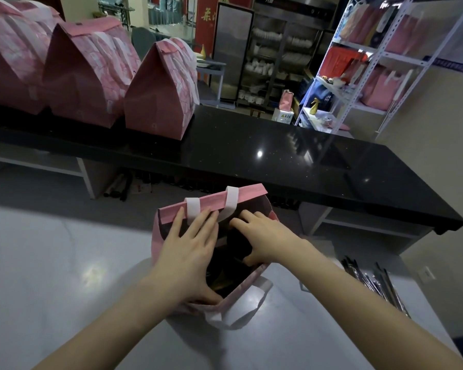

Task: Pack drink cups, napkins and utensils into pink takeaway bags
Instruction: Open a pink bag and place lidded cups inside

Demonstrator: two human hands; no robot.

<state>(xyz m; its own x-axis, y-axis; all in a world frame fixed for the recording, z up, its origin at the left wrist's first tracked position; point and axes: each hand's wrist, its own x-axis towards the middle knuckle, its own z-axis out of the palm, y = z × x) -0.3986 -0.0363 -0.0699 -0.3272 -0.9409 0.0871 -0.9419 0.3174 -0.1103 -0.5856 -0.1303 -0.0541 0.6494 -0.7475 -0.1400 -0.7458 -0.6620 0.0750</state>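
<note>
A pink takeaway bag (163, 249) with white handles stands open on the white table (51, 263) in front of me. My left hand (187, 252) lies flat over the bag's mouth, fingers spread on the far flap and its white handle, thumb at the near rim. My right hand (262, 239) rests on the right side of the opening, fingers spread, thumb hooked inside. The bag's inside is dark; its contents are hard to make out. The near white handle (241, 313) droops over the table.
Three closed pink bags (161, 94) stand in a row on the black counter (278, 161) behind the table, at the left. Wrapped utensils (374, 281) lie on the table to the right. White metal shelves (372, 76) with more pink bags stand at the back right.
</note>
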